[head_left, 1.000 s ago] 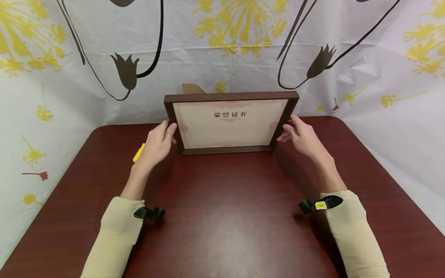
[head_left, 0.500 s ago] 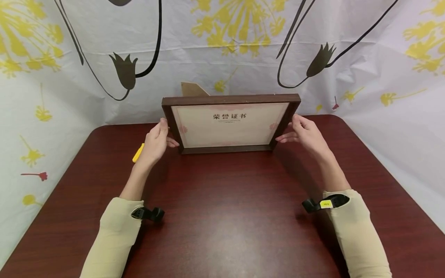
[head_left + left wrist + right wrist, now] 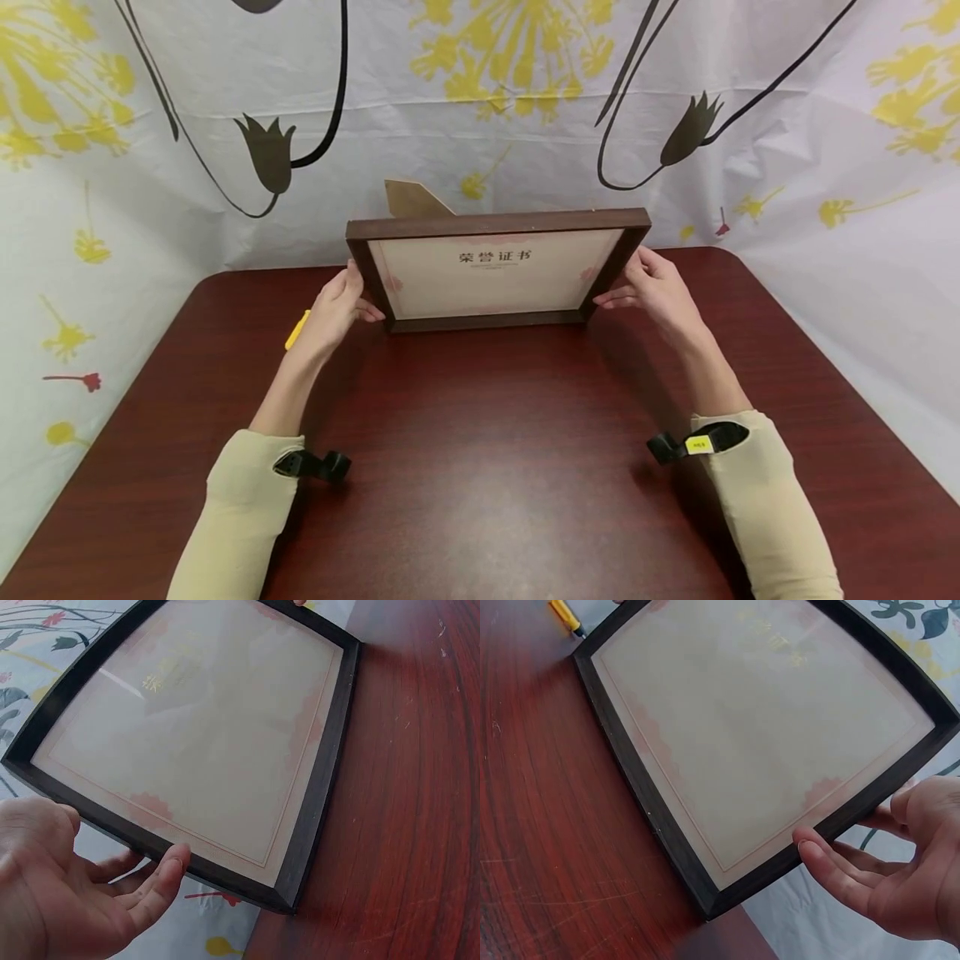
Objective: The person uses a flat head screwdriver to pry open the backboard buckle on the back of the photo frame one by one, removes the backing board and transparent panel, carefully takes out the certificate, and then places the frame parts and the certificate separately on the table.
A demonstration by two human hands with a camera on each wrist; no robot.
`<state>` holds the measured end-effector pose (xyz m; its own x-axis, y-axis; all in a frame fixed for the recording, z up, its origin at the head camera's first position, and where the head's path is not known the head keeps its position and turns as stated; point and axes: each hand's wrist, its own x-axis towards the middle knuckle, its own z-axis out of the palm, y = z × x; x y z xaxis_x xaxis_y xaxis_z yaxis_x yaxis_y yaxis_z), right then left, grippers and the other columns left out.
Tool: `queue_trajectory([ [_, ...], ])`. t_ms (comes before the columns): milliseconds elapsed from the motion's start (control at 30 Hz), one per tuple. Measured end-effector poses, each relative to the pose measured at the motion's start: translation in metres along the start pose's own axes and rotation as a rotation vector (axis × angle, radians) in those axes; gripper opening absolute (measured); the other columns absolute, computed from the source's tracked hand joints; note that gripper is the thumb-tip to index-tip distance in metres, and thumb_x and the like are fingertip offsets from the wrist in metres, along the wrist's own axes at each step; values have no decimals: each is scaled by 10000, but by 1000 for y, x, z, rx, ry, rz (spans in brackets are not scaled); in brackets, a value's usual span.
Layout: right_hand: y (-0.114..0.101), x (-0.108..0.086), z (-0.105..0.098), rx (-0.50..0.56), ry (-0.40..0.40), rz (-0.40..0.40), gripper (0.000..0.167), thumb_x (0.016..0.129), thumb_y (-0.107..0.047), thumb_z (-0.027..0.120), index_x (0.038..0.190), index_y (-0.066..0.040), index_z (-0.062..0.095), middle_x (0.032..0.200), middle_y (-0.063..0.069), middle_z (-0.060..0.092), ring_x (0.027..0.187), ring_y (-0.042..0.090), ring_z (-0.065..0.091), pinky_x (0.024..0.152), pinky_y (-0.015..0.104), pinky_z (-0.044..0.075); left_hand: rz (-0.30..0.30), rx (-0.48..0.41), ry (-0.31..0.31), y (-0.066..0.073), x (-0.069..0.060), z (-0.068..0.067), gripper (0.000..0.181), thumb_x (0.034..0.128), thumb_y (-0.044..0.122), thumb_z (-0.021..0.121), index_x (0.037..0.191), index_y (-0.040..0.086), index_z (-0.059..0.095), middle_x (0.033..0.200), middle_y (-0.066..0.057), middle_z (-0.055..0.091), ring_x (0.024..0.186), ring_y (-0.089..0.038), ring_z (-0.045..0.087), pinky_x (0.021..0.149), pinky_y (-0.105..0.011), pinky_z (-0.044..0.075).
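A dark brown picture frame (image 3: 498, 222) with a pale certificate (image 3: 487, 287) inside stands on its lower edge at the back of the table, its top leaning toward me. My left hand (image 3: 333, 308) holds the frame's left side; the left wrist view shows a fingertip against the front of the rim and other fingers passing behind it. On the opposite side my right hand (image 3: 656, 292) holds the rim, one fingertip on its front face in the right wrist view. A tan board piece (image 3: 414, 198) sticks up behind the frame; its lower part is hidden.
A slim yellow object (image 3: 297, 329) lies on the table beside my left hand; its dark end shows in the right wrist view. The reddish-brown table (image 3: 480, 450) reaches back to a white curtain (image 3: 540, 158) printed with flowers, close behind the frame.
The frame's top edge has come down and toward me while its lower edge has stayed in place. My left thumb has shifted from the front of the rim up along its side.
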<state>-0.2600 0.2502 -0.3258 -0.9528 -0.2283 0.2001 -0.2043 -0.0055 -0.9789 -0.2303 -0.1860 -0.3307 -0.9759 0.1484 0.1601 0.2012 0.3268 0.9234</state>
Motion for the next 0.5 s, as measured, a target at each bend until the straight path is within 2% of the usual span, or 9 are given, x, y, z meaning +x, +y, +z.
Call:
queue_trajectory([
  [100,1,0,1,14,0,-1,320,1059,-301,523,1258,-53,561,1080,123,707,807,272,749,728,344,597,44,-11,-17,-3,0,0,642,1103,434,212,1336,-77,523,1272,-279,609,816,-273,675,774,-301,552],
  [167,3,0,2,20,-3,-3,336,1056,-307,528,1248,-33,563,1101,132,717,845,286,746,751,355,595,58,-28,-24,-5,-1,0,667,1091,456,216,1374,-83,487,1290,-287,593,827,-259,675,778,-296,551],
  [267,5,1,5,27,1,-7,355,1057,-307,527,1234,-1,563,1120,148,727,891,300,739,783,369,589,70,-51,-47,-7,-2,-1,742,1061,519,231,1405,-95,467,1319,-306,567,852,-162,672,820,-296,546],
  [367,7,1,6,32,12,-11,295,1075,-253,509,1180,21,548,1113,162,710,891,290,738,796,365,586,55,-57,-65,-8,-3,-3,845,1019,602,246,1401,-110,494,1334,-325,557,899,-95,676,930,-359,524],
  [433,8,1,7,29,20,-14,243,1085,-209,478,1147,19,531,1097,174,681,878,270,740,798,357,586,33,-58,-70,-9,-4,-3,887,998,638,256,1402,-112,503,1349,-332,549,992,-176,691,1006,-424,481],
  [500,9,0,8,16,25,-17,216,1090,-189,448,1137,11,517,1087,186,645,881,261,739,803,344,583,9,-56,-59,-9,-5,-2,906,995,646,256,1395,-131,493,1340,-357,544,1090,-310,678,1065,-463,427],
])
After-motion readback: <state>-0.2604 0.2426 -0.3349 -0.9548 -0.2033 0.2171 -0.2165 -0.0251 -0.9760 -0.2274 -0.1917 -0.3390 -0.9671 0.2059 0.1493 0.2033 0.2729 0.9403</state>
